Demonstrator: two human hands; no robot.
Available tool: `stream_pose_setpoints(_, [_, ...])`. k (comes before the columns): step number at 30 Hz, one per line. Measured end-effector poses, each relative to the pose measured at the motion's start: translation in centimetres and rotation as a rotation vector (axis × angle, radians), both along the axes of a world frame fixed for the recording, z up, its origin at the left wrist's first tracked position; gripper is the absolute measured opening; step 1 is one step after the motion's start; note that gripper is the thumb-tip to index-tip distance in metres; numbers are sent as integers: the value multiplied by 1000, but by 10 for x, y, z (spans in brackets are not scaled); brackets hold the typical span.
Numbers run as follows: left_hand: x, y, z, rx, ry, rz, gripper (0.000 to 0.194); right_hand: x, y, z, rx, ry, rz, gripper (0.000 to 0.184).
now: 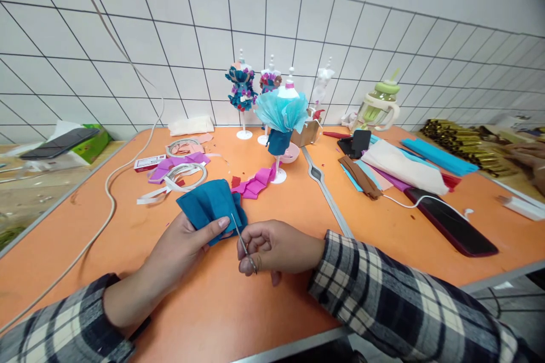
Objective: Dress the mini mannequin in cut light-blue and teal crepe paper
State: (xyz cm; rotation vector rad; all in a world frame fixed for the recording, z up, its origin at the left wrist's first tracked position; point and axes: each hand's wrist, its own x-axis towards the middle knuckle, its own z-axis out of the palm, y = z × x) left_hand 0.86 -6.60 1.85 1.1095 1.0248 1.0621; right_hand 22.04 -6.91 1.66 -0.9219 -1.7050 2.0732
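Folded dark teal crepe paper [208,204] is pinched in my left hand [183,241], thumb on top and the other fingers mostly hidden beneath. My right hand [272,247] grips a small pair of metal scissors [242,241], fingers curled round the handles. The blades point up and left, against the right part of the teal paper; whether they are cutting into it I cannot tell. Just beyond stands a small white dress form [289,91] wearing a light blue ruffle and a dark teal lower piece. A strip of magenta paper [255,182] lies by its base.
Several decorated dress forms [240,88] stand at the back by the tiled wall. Rolls of white tape [187,176] and a small box [149,163] lie left. Folded papers [400,164], a phone [451,221] and a green-lidded bottle [381,105] are right. A white cable [111,193] crosses the left side.
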Motion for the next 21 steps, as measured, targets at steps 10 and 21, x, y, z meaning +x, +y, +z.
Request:
stream_pose_setpoints(10, [-3,0,-6,29,114,-22,29,2,-1,4,-14,-21,19,48])
stream_pose_setpoints(21, [-5,0,-5,11,117,-10,34,0,-2,1,-41,-8,3,49])
